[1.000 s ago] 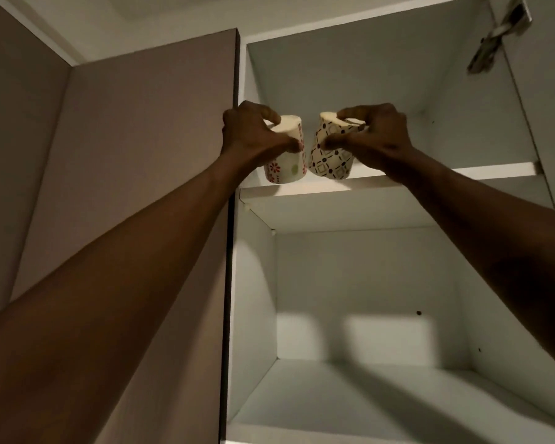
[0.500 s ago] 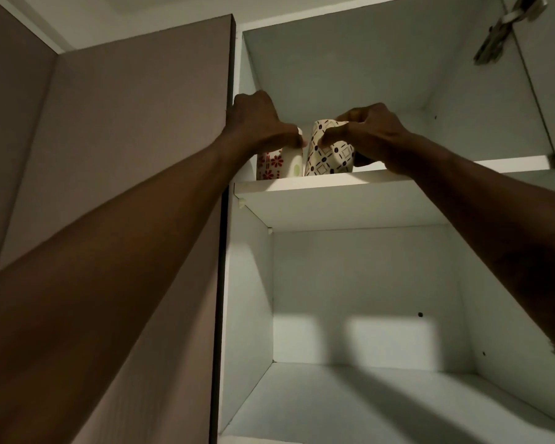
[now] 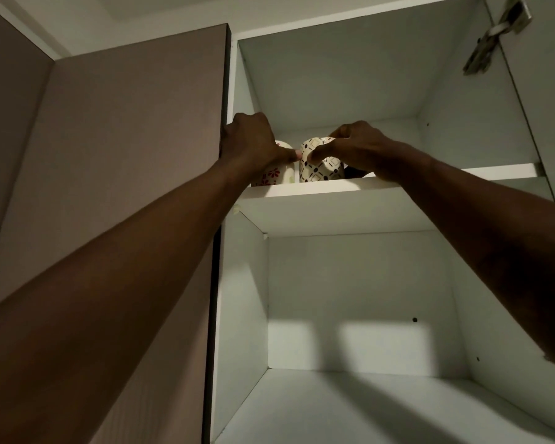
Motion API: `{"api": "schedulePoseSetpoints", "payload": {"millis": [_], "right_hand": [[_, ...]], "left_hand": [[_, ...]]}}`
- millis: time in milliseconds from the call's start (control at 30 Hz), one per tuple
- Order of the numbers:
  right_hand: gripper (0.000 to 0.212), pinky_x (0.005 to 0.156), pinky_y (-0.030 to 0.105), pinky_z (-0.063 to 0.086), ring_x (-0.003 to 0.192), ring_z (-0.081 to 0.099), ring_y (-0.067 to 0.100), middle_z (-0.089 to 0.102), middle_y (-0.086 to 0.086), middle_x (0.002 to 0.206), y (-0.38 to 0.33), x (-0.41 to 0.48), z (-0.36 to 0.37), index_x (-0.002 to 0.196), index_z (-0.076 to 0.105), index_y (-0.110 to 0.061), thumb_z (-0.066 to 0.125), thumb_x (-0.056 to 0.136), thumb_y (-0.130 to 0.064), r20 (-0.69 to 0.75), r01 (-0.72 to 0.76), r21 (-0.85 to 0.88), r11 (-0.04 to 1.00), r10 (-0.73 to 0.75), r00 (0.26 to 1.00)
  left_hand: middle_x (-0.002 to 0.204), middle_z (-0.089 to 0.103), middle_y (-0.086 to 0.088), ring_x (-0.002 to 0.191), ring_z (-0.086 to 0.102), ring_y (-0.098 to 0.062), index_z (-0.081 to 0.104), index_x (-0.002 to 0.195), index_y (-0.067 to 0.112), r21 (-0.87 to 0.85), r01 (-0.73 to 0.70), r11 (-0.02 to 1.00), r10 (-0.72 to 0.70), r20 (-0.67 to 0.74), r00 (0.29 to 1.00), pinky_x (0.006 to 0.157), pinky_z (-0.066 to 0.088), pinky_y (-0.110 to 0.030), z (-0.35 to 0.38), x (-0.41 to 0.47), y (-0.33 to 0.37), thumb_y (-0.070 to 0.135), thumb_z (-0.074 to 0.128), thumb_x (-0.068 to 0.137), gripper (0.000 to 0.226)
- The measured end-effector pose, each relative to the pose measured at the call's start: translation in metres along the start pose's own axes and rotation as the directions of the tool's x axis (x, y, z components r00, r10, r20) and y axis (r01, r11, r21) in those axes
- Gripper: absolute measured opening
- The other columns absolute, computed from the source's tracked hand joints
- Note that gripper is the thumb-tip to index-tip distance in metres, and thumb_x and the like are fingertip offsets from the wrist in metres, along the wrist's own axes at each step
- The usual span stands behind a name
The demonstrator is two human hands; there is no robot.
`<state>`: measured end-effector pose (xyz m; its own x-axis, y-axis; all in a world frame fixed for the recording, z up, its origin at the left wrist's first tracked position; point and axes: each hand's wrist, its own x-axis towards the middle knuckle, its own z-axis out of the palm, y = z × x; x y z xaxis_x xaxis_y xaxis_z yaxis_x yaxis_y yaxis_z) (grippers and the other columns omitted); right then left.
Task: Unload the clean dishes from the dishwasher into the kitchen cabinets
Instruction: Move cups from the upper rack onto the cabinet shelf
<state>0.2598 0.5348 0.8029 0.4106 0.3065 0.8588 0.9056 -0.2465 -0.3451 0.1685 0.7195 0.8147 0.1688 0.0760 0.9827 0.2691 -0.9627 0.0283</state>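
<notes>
Two cups stand side by side at the front left corner of the upper shelf (image 3: 430, 180), probably to save room. The left hand (image 3: 253, 142) grips the floral cup (image 3: 274, 175) from above. The right hand (image 3: 356, 149) pinches the top of the dotted cup (image 3: 318, 169). The brown panel (image 3: 125, 155) crowds the left wrist.

Smooth glaze on cream ceramic cup with red flowers (image 3: 274, 176); same slight gloss on cream ceramic cup with black square-and-dot print (image 3: 318, 169). white laminate shelf (image 3: 334, 189) smooth, matt. brown cabinet door (image 3: 125, 139) matt. silver metal hinge (image 3: 494, 36) shiny.
</notes>
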Motion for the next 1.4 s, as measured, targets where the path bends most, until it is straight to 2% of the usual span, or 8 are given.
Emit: {"api": "schedulePoseSetpoints", "payload": {"millis": [167,400,600,767,967,1167,1300,1400], "right_hand": [[0.062,0.074,0.031,0.053,0.087,0.069,0.019,0.072,0.002,0.096,0.003,0.005,0.003,0.101,0.073,-0.021,0.081,0.063,-0.068,0.017,0.01,-0.118,0.993,-0.008,1.0],[0.07,0.071,0.03,0.046,0.09,0.066,0.021,0.072,0.006,0.101,0.006,0.009,0.008,0.105,0.072,-0.017,0.064,0.075,-0.079,0.053,0.027,-0.296,0.955,-0.012,0.999],[0.067,0.09,0.032,0.041,0.117,0.055,0.026,0.066,0.007,0.111,0.003,-0.009,0.012,0.119,0.062,-0.014,0.071,0.077,-0.066,-0.249,0.098,-0.338,0.936,-0.189,0.95],[0.043,0.081,0.035,0.053,0.088,0.067,0.023,0.071,0.006,0.096,0.002,-0.05,0.033,0.105,0.064,-0.016,0.069,0.076,-0.048,-0.414,0.193,-0.27,0.943,-0.295,0.861],[0.038,0.079,0.021,0.048,0.096,0.068,0.018,0.073,0.007,0.109,-0.006,-0.14,0.065,0.11,0.065,-0.009,0.075,0.082,-0.033,-0.449,0.342,-0.288,0.895,-0.441,0.777],[0.04,0.088,0.028,0.053,0.101,0.067,0.01,0.071,-0.003,0.108,-0.003,-0.236,0.092,0.112,0.065,-0.013,0.075,0.083,-0.038,-0.394,0.258,-0.257,0.931,-0.345,0.852],[0.044,0.088,0.018,0.042,0.107,0.065,0.011,0.069,-0.007,0.116,0.008,-0.306,0.106,0.119,0.063,-0.019,0.072,0.083,-0.043,-0.238,0.102,-0.283,0.954,-0.173,0.956],[0.047,0.091,0.024,0.041,0.111,0.064,0.016,0.068,-0.007,0.12,0.014,-0.351,0.106,0.124,0.06,-0.019,0.071,0.084,-0.041,-0.138,0.038,-0.326,0.945,-0.088,0.987]], "left_hand": [[0.085,0.054,-0.008,0.086,0.055,-0.022,0.05,0.084,0.014,-0.003,0.007,1.0,-0.007,-0.022,1.0,0.064,0.038,-0.032,-0.001,-0.007,0.0,0.085,0.068,0.063,0.076],[0.098,0.058,-0.01,0.098,0.057,-0.023,0.051,0.09,0.014,-0.072,0.005,0.997,-0.009,-0.043,0.999,0.068,0.036,-0.032,0.0,-0.021,-0.003,0.076,0.069,0.073,0.067],[0.118,0.058,-0.015,0.112,0.054,-0.029,0.058,0.117,0.006,-0.105,-0.001,0.995,0.003,0.013,1.0,0.074,0.035,-0.033,-0.015,-0.045,-0.008,0.064,0.071,0.081,0.07],[0.123,0.058,-0.015,0.115,0.054,-0.032,0.056,0.126,0.008,-0.131,-0.059,0.99,0.063,0.027,0.998,0.08,0.042,-0.033,-0.032,-0.071,-0.016,0.059,0.071,0.082,0.069],[0.126,0.064,-0.012,0.116,0.06,-0.028,0.057,0.133,0.008,-0.214,-0.11,0.971,0.115,0.014,0.993,0.077,0.047,-0.028,-0.055,-0.129,-0.018,0.057,0.07,0.085,0.07],[0.115,0.07,-0.006,0.101,0.067,-0.022,0.063,0.128,0.013,-0.352,-0.067,0.933,0.108,0.097,0.989,0.08,0.05,-0.027,-0.052,-0.227,-0.027,0.06,0.071,0.082,0.066],[0.121,0.069,-0.003,0.115,0.062,-0.022,0.065,0.127,0.018,-0.372,-0.021,0.928,0.099,0.192,0.976,0.086,0.043,-0.027,-0.048,-0.299,-0.025,0.056,0.071,0.083,0.058],[0.116,0.069,-0.001,0.12,0.059,-0.021,0.064,0.127,0.022,-0.384,0.045,0.922,0.077,0.297,0.952,0.092,0.046,-0.033,-0.053,-0.346,-0.014,0.057,0.071,0.084,0.056]]}}
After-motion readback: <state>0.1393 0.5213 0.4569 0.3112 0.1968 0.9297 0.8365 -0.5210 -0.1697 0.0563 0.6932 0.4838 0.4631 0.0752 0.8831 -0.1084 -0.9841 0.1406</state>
